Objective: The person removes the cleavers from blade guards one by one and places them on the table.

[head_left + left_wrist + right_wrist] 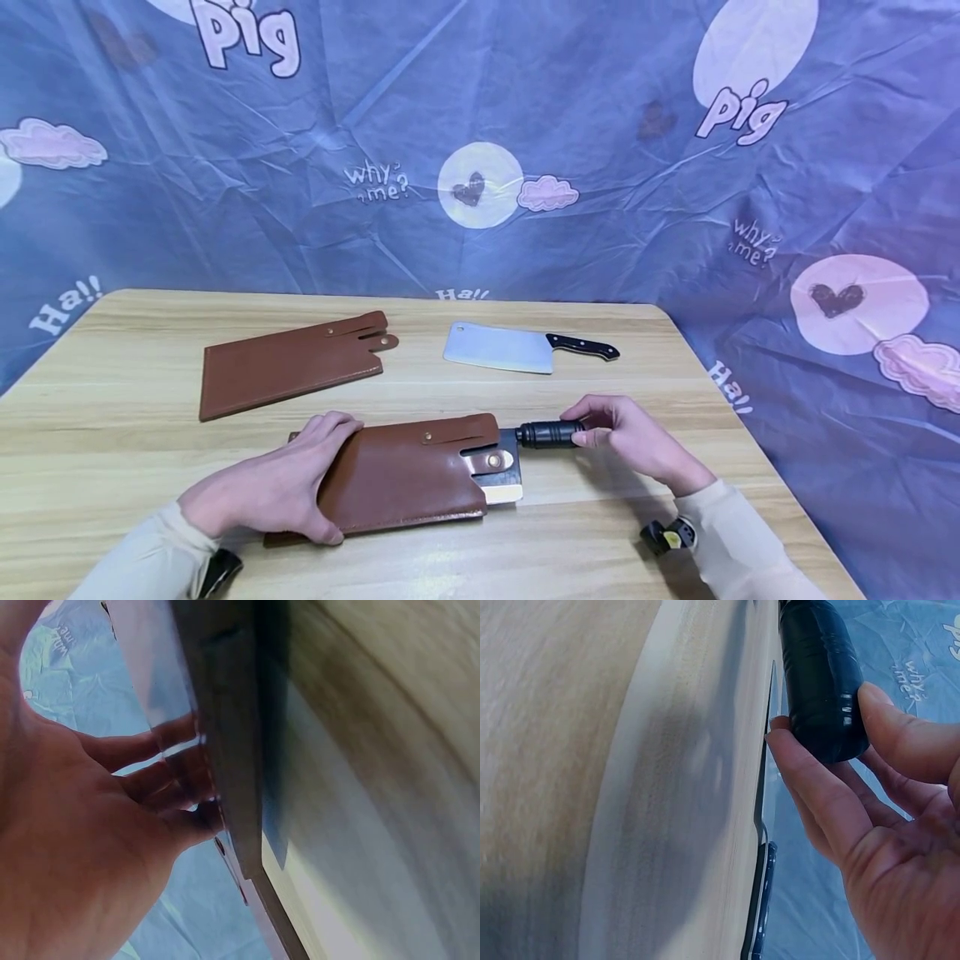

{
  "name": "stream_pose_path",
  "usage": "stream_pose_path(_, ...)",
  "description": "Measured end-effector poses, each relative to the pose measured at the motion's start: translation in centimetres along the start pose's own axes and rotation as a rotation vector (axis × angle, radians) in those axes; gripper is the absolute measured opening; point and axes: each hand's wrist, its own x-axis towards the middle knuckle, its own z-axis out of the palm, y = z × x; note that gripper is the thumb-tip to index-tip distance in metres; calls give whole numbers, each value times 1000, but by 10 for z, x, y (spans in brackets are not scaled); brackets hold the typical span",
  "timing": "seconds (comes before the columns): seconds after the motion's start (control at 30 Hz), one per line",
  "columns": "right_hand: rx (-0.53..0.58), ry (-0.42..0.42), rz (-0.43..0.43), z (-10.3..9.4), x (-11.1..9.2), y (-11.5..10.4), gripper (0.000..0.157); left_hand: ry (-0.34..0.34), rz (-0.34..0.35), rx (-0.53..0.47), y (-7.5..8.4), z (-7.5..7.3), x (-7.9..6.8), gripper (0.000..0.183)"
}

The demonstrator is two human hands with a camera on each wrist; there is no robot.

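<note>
Toward the near edge of the wooden surface (112, 400), a brown leather sheath (401, 479) is gripped by the left hand (273, 487), a black cylindrical handle (546, 434) pinched by fingers of the right hand (630, 437). The steel blade (502, 494) appears mostly sheathed, the brown tab (480, 463) unfastened; 1 black-handled cleaver (500, 348) lies uncovered.

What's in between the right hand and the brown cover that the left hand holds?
A black handle, pinched by the right hand, and a strip of blade sticking out of the nearer brown cover. The head view shows it.
</note>
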Motion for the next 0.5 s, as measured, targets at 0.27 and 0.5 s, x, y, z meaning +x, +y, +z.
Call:
stream_pose_path(0.27, -5, -6, -29, 0, 1, 3, 27, -22, -27, -1, 0, -1, -1, 110)
stream_pose_path(0.5, -11, -6, -43, -2, 1, 2, 26, -20, -26, -9, 0, -3, 0, 110)
